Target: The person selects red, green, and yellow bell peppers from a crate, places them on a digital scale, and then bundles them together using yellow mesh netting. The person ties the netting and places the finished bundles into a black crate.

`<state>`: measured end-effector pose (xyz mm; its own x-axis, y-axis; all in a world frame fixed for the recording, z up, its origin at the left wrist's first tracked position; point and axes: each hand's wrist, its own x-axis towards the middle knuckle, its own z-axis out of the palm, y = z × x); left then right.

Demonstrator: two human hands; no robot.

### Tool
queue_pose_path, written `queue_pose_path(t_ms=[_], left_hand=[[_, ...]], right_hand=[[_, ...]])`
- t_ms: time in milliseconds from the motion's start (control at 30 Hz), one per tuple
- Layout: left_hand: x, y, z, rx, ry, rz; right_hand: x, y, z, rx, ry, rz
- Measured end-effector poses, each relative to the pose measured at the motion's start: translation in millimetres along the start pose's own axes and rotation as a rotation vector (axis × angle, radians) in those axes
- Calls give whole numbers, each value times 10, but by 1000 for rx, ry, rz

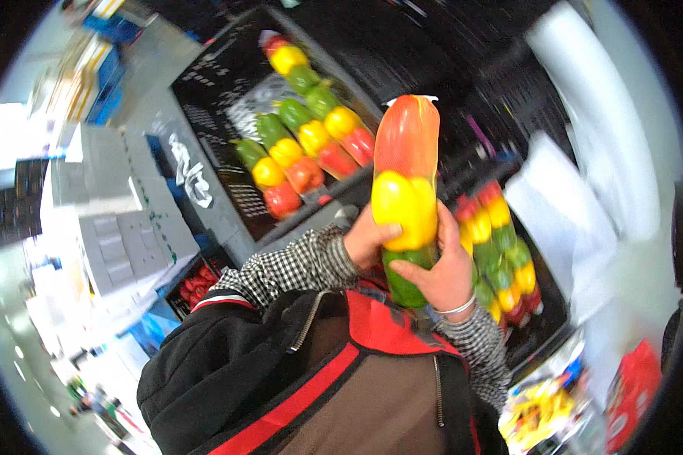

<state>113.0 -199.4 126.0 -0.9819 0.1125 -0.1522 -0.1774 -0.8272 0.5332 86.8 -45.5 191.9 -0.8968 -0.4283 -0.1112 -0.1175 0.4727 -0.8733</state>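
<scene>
Both hands are closed around a clear-wrapped pack of bell peppers [405, 210], stacked red-orange, yellow and green. The red-orange end points away from me and the green end is nearest my chest. My left hand [370, 236] grips the pack's left side, its thumb on the yellow pepper. On the right side, my right hand [444, 273] wraps the yellow and green parts. Beyond the left hand, a black plastic crate [205, 142] holds several similar packs laid side by side. Behind the right hand, more pepper packs [501, 256] lie in another dark crate [558, 307].
White sheets [563, 222] hang or lie at the right. Large white cartons [119, 216] stand at the left, near a crate of red peppers [196, 284]. A yellow printed bag [538, 409] and a red bag [632, 392] are at lower right.
</scene>
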Motion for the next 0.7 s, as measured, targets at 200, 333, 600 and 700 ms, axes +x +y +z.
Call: queue_pose_path(t_ms=[200, 333, 600, 700], left_hand=[[308, 1768, -1792, -358, 300, 87], [688, 2443, -3060, -292, 655, 249], [1700, 2402, -4214, 285, 1292, 750], [1972, 2311, -4167, 256, 1362, 794]], right_hand=[[676, -204, 759, 106, -338, -65], [461, 97, 985, 158, -294, 204], [203, 432, 1126, 189, -206, 463], [206, 437, 1140, 137, -189, 453]])
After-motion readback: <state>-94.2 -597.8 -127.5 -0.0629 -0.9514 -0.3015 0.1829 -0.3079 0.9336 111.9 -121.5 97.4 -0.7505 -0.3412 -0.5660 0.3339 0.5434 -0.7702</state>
